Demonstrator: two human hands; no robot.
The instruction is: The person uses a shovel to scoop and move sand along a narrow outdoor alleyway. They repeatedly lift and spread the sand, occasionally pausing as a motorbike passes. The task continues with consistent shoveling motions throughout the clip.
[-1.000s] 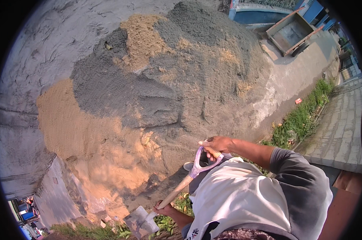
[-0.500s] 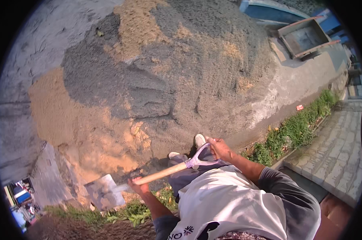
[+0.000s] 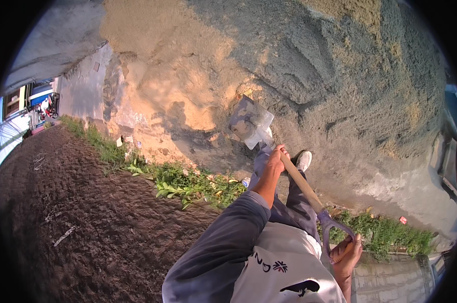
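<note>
A shovel with a flat grey metal blade (image 3: 250, 121), a wooden shaft (image 3: 304, 187) and a purple D-shaped grip lies aslant across the front of my body. My left hand (image 3: 275, 160) is closed round the lower shaft, just behind the blade. Down at the right, my right hand (image 3: 347, 255) is wrapped round the D-grip. The blade has grey smears and no heap of material shows on it. Just beyond it spreads a pile of grey sand and gravel (image 3: 294, 60), with orange-tan sand (image 3: 168, 76) to its left.
My light shoe (image 3: 304, 160) stands at the pile's near edge. A strip of green weeds (image 3: 188, 184) runs alongside, with rough dark brown ground (image 3: 77, 212) to the left. Pale paving (image 3: 390, 280) is at the lower right. A motorbike (image 3: 51, 107) stands far left.
My view has turned left. The shovel blade has swung from the lower left to ahead of my feet, and the D-grip is now lower right. Both hands keep their hold.
</note>
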